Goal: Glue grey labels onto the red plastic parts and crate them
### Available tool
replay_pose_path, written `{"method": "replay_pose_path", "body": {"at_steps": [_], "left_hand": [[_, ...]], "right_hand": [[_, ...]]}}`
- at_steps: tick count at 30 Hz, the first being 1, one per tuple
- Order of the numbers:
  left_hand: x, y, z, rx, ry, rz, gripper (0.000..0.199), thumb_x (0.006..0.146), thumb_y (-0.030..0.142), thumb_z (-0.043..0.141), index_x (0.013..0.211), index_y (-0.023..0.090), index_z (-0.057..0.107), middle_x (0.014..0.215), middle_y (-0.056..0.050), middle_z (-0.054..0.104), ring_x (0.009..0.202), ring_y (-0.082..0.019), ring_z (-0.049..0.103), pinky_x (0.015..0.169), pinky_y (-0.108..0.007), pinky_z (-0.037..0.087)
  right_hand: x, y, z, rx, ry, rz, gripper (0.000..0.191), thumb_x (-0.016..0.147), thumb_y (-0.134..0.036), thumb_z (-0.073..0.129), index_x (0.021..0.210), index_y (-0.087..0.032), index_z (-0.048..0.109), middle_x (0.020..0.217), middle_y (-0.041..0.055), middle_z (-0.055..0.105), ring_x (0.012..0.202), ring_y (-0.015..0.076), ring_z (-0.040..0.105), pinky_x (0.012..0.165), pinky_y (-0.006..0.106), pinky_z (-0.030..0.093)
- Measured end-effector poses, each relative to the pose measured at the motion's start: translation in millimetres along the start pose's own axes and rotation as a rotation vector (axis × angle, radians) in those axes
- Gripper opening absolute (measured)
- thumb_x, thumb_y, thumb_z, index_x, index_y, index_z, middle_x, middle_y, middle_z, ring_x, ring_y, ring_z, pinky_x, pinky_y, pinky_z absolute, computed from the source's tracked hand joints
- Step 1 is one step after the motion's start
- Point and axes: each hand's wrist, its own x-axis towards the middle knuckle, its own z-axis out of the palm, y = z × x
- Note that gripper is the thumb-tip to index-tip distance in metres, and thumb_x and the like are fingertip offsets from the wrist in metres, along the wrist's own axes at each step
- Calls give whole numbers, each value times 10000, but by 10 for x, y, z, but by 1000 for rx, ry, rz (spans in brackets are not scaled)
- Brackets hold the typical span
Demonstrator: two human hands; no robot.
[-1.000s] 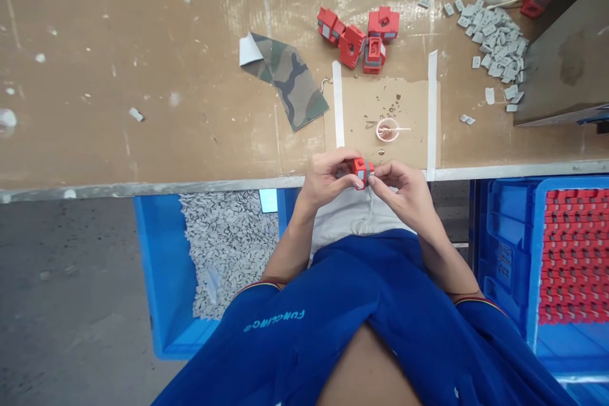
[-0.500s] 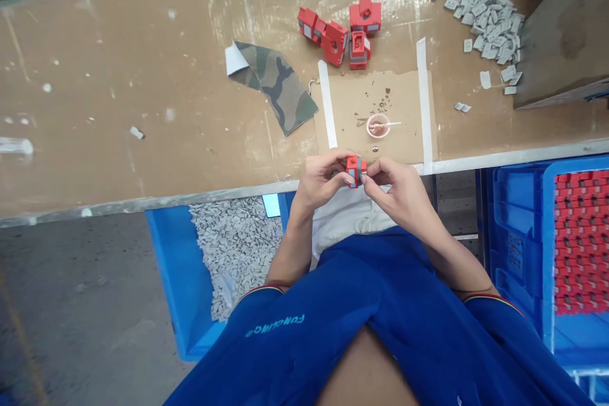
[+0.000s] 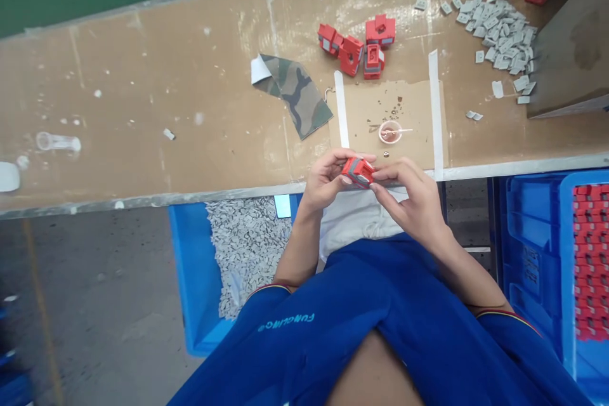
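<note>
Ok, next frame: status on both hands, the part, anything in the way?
Left hand gripping red part; right hand fingertips at its other end. Part's grey band showing. Nothing seen blocking; cup sits beyond hands.

Fairly bright, even light, apparently from above, covers the tabletop (image 3: 133,95), with pale glare on its far middle part. Shadow darkens the far right corner behind the grey panel (image 3: 568,66); the floor (image 3: 124,285) at left is dimmer. Wide-angle stretch spreads the blue shirt (image 3: 333,330) nearest. Fine detail on the red piece (image 3: 358,171) looks soft, and the grey chips (image 3: 252,247) near left blur together.
</note>
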Motion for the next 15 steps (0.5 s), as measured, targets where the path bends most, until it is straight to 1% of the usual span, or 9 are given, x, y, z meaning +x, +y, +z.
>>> {"method": "replay_pose_path", "body": {"at_steps": [4,7,10,15], "left_hand": [[-6,-12,1,-30,-49,-4,436,925,539,735,1201,210,661,1269,-152,780,1025,-224,796,842,-315,639],[-11,-28,8,-27,-49,-15,459,927,558,724,1226,219,643,1333,-163,752,1073,-236,785,859,-322,632],[-16,-29,20,-45,-41,-16,452,936,553,716,1242,231,630,1383,-157,727,1073,-225,780,854,-307,626],[-19,0,32,-91,-58,-35,400,963,489,707,1264,241,616,1458,-140,683,1055,-193,776,847,-275,617]], "right_hand": [[12,-4,50,-18,65,-64,168,948,-105,666,1044,-241,642,1062,74,742,1040,214,737,867,355,605],[14,-2,85,-30,84,-91,174,940,-105,673,1044,-240,638,1087,82,729,1043,218,733,859,360,608],[10,-2,106,-42,92,-122,193,936,-122,687,1079,-239,635,1114,93,714,1065,230,726,876,381,610],[-4,21,144,-81,115,-160,225,928,-112,692,1104,-239,635,1130,103,701,1069,238,719,888,401,608]]}}
